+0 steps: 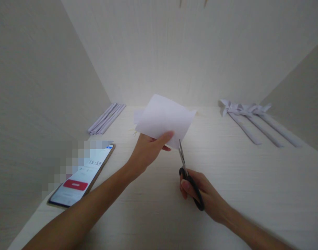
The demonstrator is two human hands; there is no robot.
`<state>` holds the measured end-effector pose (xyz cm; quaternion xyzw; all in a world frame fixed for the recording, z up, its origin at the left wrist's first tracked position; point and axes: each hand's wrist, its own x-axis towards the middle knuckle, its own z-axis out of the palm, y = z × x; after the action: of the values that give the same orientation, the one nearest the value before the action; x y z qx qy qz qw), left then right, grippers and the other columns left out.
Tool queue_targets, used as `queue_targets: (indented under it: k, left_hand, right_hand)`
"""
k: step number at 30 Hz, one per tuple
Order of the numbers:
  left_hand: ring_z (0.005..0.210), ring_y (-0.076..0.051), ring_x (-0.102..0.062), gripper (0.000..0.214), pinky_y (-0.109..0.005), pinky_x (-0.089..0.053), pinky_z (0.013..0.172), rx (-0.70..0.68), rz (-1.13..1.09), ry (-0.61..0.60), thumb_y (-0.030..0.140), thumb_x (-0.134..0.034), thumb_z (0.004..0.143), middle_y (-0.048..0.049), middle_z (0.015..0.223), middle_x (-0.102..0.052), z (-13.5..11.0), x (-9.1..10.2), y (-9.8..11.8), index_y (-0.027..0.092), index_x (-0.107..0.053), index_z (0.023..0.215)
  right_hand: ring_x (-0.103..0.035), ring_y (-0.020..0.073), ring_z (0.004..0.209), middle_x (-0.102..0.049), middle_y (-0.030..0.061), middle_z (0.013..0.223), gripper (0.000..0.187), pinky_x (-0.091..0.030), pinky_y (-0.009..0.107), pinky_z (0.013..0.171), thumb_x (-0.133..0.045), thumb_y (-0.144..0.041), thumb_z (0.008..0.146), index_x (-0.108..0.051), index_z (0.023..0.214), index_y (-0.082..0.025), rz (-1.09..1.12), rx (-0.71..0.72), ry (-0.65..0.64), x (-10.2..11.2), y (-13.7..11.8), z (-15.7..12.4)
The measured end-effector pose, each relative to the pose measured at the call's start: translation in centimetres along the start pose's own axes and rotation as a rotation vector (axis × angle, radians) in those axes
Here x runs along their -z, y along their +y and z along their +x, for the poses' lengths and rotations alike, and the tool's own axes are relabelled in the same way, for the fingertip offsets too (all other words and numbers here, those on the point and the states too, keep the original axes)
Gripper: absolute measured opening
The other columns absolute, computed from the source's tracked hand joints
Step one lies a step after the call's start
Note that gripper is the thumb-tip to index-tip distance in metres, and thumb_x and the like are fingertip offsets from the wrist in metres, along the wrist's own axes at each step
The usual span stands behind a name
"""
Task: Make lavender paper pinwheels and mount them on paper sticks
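Gripped: paper point(166, 116) in L hand point(148, 152), scissors point(197, 192) in R hand point(203, 185), blades point(182, 155) @ paper's edge; phone point(81, 177) well apart.

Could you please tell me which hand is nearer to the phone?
Left: the left hand, holding paper, is beyond and right of the phone; the right hand, holding scissors, is much farther right.
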<state>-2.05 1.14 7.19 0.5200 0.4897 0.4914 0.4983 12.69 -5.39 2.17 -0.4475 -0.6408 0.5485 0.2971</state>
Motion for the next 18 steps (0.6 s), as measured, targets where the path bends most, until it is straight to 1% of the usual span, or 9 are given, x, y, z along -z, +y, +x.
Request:
queue_targets:
  k: [4,13,18]
  left_hand:
    - [0.067,-0.018,-0.061,0.032,-0.023,-0.051,0.048,0.023,-0.007,-0.015,0.035,-0.061,0.063,-0.0077,0.082,-0.065,-0.11,-0.17,-0.09,0.011,-0.06,0.084]
    - [0.066,-0.017,-0.061,0.032,-0.022,-0.051,0.047,0.023,-0.015,-0.026,0.033,-0.061,0.063,-0.0074,0.081,-0.064,-0.13,-0.24,-0.07,0.01,-0.059,0.085]
    - [0.066,-0.017,-0.061,0.03,-0.022,-0.051,0.047,0.015,-0.018,-0.031,0.033,-0.06,0.064,-0.0067,0.079,-0.065,-0.22,-0.28,-0.07,0.011,-0.059,0.083]
  right_hand:
    - [-0.033,0.0094,0.051,-0.035,-0.0027,0.053,0.042,-0.026,0.022,0.044,-0.039,-0.056,0.075,-0.039,0.057,-0.018,-0.009,-0.011,-0.007,0.01,-0.07,0.04]
    - [-0.034,0.0092,0.051,-0.036,-0.0026,0.053,0.044,-0.027,0.022,0.044,-0.038,-0.059,0.074,-0.039,0.057,-0.018,-0.017,-0.018,-0.004,0.02,-0.19,0.11]
    - [-0.035,0.0091,0.051,-0.038,-0.0021,0.053,0.044,-0.027,0.022,0.043,-0.039,-0.057,0.075,-0.04,0.057,-0.017,-0.013,-0.009,0.003,0.0,-0.11,0.08]
